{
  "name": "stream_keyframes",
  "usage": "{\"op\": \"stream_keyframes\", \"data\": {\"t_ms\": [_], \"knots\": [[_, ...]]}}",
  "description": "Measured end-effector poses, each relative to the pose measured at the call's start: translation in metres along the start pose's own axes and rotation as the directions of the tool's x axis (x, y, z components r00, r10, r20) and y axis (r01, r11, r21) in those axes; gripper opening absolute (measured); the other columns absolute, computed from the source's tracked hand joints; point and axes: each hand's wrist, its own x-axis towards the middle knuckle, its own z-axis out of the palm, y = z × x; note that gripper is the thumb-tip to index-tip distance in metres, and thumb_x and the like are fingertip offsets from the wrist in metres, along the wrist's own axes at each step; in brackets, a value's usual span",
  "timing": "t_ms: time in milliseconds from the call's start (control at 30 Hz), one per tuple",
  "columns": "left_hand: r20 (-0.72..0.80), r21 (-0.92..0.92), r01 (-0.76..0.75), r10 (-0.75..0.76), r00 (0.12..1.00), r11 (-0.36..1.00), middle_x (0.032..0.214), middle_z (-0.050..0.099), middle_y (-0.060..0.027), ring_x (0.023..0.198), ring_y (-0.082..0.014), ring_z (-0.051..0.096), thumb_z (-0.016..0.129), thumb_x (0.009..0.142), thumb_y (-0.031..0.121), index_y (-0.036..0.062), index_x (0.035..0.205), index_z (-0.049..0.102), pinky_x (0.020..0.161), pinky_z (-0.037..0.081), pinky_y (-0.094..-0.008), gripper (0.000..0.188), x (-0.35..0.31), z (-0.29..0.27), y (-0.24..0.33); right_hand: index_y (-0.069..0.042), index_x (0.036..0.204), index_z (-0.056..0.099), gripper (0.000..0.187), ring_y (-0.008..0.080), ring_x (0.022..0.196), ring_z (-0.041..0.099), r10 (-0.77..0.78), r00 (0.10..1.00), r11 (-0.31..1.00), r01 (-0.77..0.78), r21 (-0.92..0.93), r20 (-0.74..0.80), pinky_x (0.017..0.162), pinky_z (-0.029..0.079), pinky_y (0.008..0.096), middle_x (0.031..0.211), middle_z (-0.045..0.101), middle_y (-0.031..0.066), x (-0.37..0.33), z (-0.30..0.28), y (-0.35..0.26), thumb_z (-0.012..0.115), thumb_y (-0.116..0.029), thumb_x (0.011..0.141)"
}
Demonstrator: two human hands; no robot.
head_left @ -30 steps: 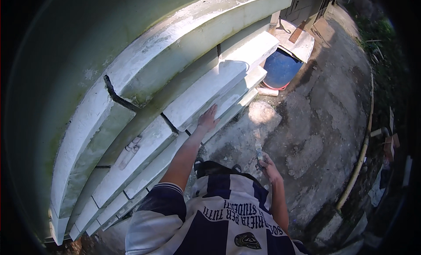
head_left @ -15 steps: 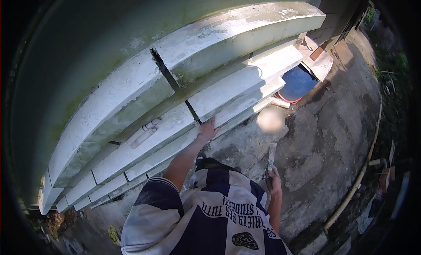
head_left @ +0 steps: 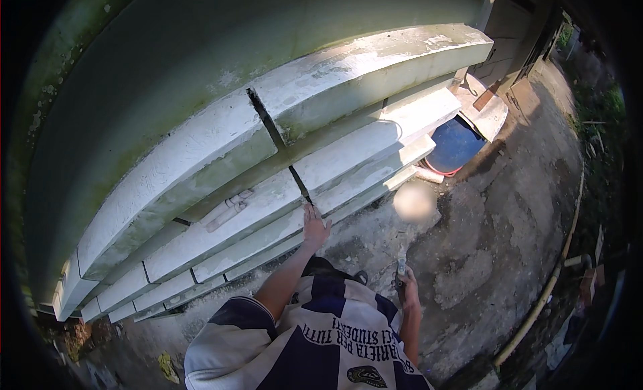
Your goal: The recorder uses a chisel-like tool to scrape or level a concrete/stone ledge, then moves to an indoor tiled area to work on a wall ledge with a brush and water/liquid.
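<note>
My left hand [head_left: 315, 227] lies flat with fingers spread on a white stepped concrete ledge [head_left: 268, 209] that runs along a green-stained wall [head_left: 167, 68]. A dark gap [head_left: 271, 132] splits the ledge sections just above that hand. My right hand [head_left: 406, 283] hangs low at my side, closed around a small upright tool [head_left: 401, 265] with a pale tip. My striped shirt fills the lower middle of the view.
A blue round tub [head_left: 455, 145] stands at the far end of the ledges, next to a pale slab [head_left: 485, 112]. Rough cracked concrete ground [head_left: 482, 256] spreads to the right, bordered by a long yellowish pole [head_left: 546, 289]. Leaf litter [head_left: 164, 364] lies at the lower left.
The view has swung left along the wall, so the blue tub sits farther off. My left hand stays on the ledge. My right hand has dropped lower at my side with the tool.
</note>
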Motion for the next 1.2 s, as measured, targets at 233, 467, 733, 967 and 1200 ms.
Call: {"op": "stream_keyframes", "data": {"t_ms": [233, 467, 733, 967, 1200], "knots": [[-0.205, -0.388, -0.157, 0.081, 0.975, 0.908, 0.151, 0.019, -0.0294, 0.142, -0.0443, 0.016, 0.051, 0.091, 0.037, -0.0024, 0.146, 0.026, 0.117, 0.016, -0.0467, 0.072, 0.005, -0.009, 0.0, -0.008, 0.119, 0.052, 0.039, 0.016, 0.071, 0.055, 0.025, 1.0, 0.998, -0.024, -0.061, 0.004, 0.064, 0.047, 0.0288, 0.087, 0.057, 0.0052, 0.001, -0.014, 0.008, 0.049, 0.002, 0.081], [-0.058, -0.27, 0.21, -0.233, 0.971, 0.94, 0.153, 0.02, -0.0236, 0.144, -0.0366, 0.017, 0.05, 0.093, 0.038, -0.0026, 0.148, 0.019, 0.117, 0.016, -0.0461, 0.075, 0.012, 0.01, 0.016, -0.009, 0.116, 0.054, 0.038, 0.0151, 0.07, 0.055, 0.054, 0.998, 0.996, -0.054, -0.065, 0.009, 0.062, 0.046, 0.0281, 0.086, 0.057, 0.0035, -0.001, -0.005, 0.004, 0.051, 0.002, 0.08], [-0.133, -0.151, -0.026, 0.005, 0.991, 0.988, 0.155, 0.02, -0.0192, 0.145, -0.0309, 0.015, 0.052, 0.091, 0.038, -0.0001, 0.149, 0.019, 0.118, 0.015, -0.0432, 0.076, 0.002, -0.003, 0.0, -0.005, 0.108, 0.061, 0.027, 0.0086, 0.064, 0.052, -0.175, 0.984, 0.788, 0.149, -0.598, 0.015, 0.059, 0.043, 0.0252, 0.075, 0.057, 0.0, -0.008, 0.025, -0.004, 0.067, -0.011, 0.083], [0.077, -0.682, -0.148, 0.272, 0.959, 0.716, 0.14, 0.046, -0.0198, 0.13, -0.0358, 0.043, 0.054, 0.092, 0.014, 0.0083, 0.143, 0.036, 0.108, 0.034, -0.0415, 0.055, -0.024, -0.061, -0.034, -0.004, 0.131, 0.054, 0.054, 0.0321, 0.083, 0.067, -0.557, 0.784, 0.32, 0.507, -0.8, 0.274, 0.075, 0.051, 0.0382, 0.097, 0.067, 0.0224, 0.029, 0.11, 0.023, 0.07, -0.019, 0.081], [-0.042, -0.674, -0.182, 0.209, 0.977, 0.716, 0.136, 0.05, -0.0199, 0.127, -0.0358, 0.047, 0.055, 0.089, 0.007, 0.0056, 0.14, 0.04, 0.107, 0.036, -0.0412, 0.053, -0.081, -0.062, -0.08, -0.017, 0.139, 0.048, 0.06, 0.0383, 0.088, 0.065, -0.471, 0.794, 0.236, 0.533, -0.812, 0.384, 0.079, 0.052, 0.0417, 0.1, 0.065, 0.0245, 0.103, 0.214, 0.047, 0.066, -0.023, 0.083]]}}
